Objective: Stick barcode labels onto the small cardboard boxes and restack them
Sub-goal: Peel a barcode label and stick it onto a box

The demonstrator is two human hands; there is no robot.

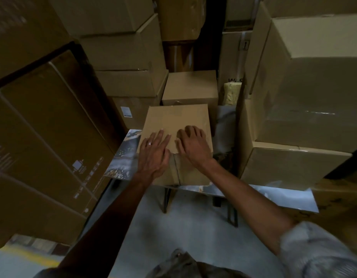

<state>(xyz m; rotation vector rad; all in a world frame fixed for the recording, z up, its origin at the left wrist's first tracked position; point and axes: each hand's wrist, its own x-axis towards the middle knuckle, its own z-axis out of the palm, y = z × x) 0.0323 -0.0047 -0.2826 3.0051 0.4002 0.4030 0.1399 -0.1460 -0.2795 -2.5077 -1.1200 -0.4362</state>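
Observation:
A small cardboard box (177, 119) sits on a low metal table (284, 196) in the middle of the head view. My left hand (154, 149) lies flat on the near left part of its top, fingers stretched and close together. My right hand (193, 142) rests on the top beside it, fingers curled down against the cardboard. Both hands touch the box; neither grips anything that I can see. No barcode label shows under the hands. A second small box (190, 87) stands just behind the first.
Tall stacks of large cartons close in on the left (45, 127), the back (123, 57) and the right (306, 93). One back carton carries a white label (126, 111). A yellowish wrapped bundle (232, 93) stands behind the table. Grey floor (173, 227) lies below.

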